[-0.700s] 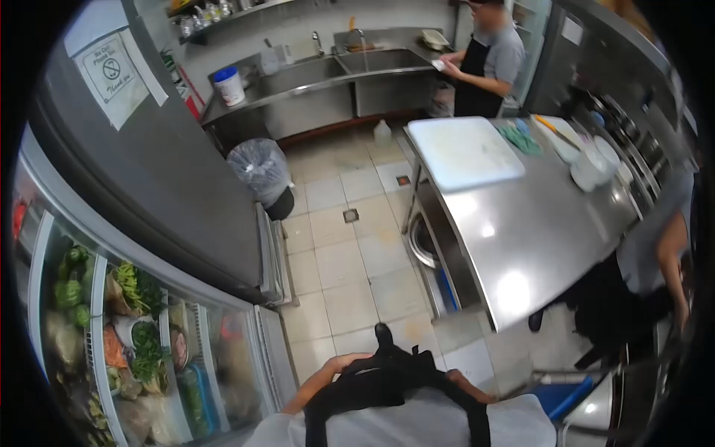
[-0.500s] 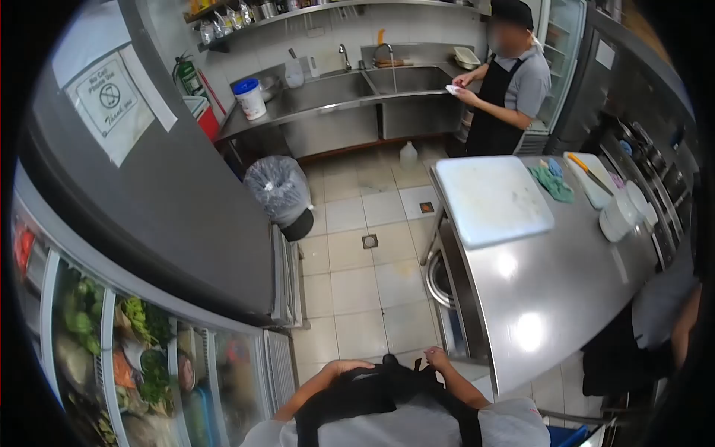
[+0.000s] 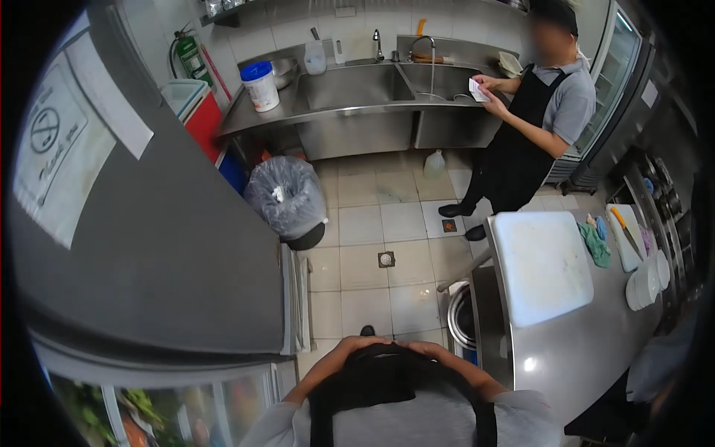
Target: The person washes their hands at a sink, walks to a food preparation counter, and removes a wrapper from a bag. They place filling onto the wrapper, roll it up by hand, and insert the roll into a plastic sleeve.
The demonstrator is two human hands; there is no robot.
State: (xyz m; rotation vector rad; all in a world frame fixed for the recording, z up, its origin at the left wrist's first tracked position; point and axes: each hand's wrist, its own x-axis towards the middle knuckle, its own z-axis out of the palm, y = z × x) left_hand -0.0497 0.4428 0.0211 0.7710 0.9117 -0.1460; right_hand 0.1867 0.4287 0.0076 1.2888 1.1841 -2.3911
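So we've got both hands right at our waist, 12 o'clock and close in, at the front of our black apron (image 3: pixel 372 380). Our left hand (image 3: pixel 363 342) and right hand (image 3: pixel 418 349) are near each other, touching its top edge. Can't tell if either is pinching fabric or just resting, since the fingers are partly hidden.

What could bite us, imo: if we turn to 2 o'clock while looking down at the apron, an elbow or hip could catch the metal table (image 3: pixel 547 365). The big white board (image 3: pixel 542 268) sits along its near edge, so a bump could shift it. Further out at 2, the orange-handled knife (image 3: pixel 625 227) lies on a small board (image 3: pixel 627 235) with its blade exposed, so a blind reach could mean a cut. The white bowls (image 3: pixel 646 283) are just beside, and a knock could chip them.

Up at 12, a jug (image 3: pixel 434 164) stands on the tiles, an easy trip. The co-worker (image 3: pixel 529 127) at 1 is holding paper and could get bumped if we walk over without looking up.
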